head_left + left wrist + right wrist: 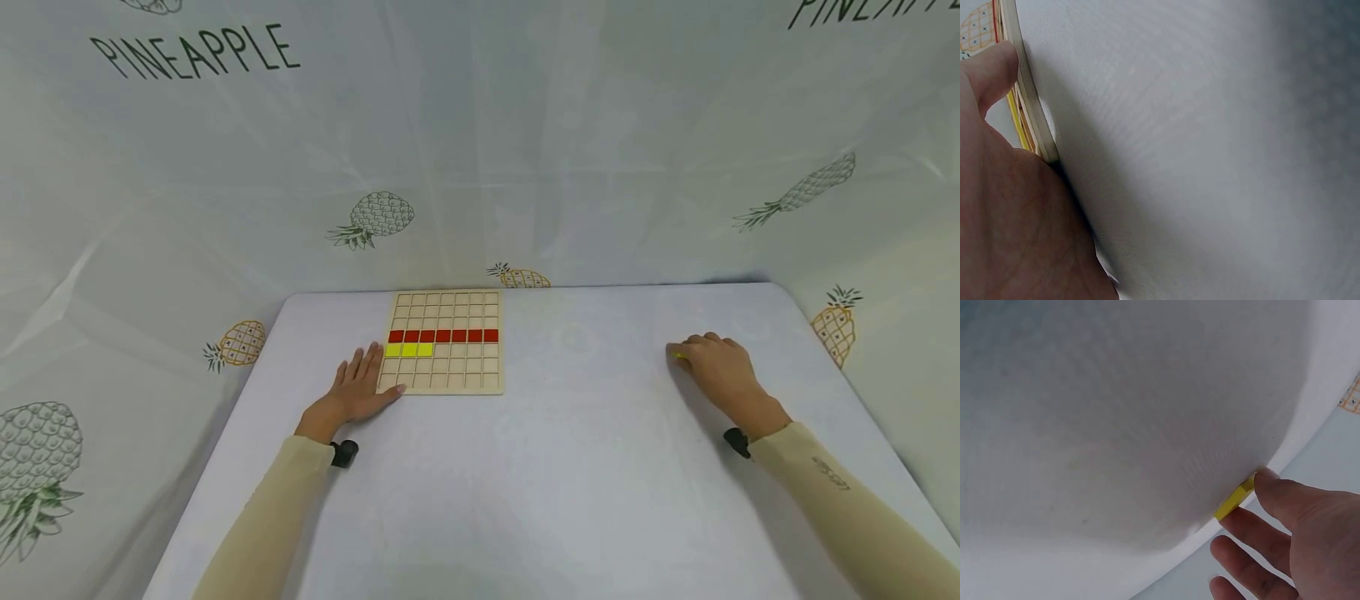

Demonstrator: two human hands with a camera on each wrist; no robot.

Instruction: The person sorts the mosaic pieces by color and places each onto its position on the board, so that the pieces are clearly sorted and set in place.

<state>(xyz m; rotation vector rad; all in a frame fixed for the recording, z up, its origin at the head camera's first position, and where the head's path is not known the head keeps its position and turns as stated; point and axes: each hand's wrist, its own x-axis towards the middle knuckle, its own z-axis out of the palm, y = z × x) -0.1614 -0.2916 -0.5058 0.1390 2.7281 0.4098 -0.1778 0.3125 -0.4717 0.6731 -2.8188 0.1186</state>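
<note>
A pale wooden grid board (pixel 465 379) lies on the table, left of centre near the back edge. Across one of its rows runs a line of red tiles (pixel 443 337); three yellow tiles (pixel 408 350) sit side by side at the left end of the row below. My left hand (pixel 354 392) rests flat at the board's left edge, fingers straight, with the thumb over the near left corner. Far to the right, my right hand (pixel 718 368) pinches one yellow tile (pixel 1235 500) between thumb and index finger, low over the table. The other fingers of that hand are loosely bent.
The white table (pixel 555 467) stretches between the two hands. Behind it hangs a pale curtain (pixel 600 167) printed with pineapples, meeting the table's back edge. Each wrist carries a small black camera, the left camera (pixel 345 453) and the right camera (pixel 737 442).
</note>
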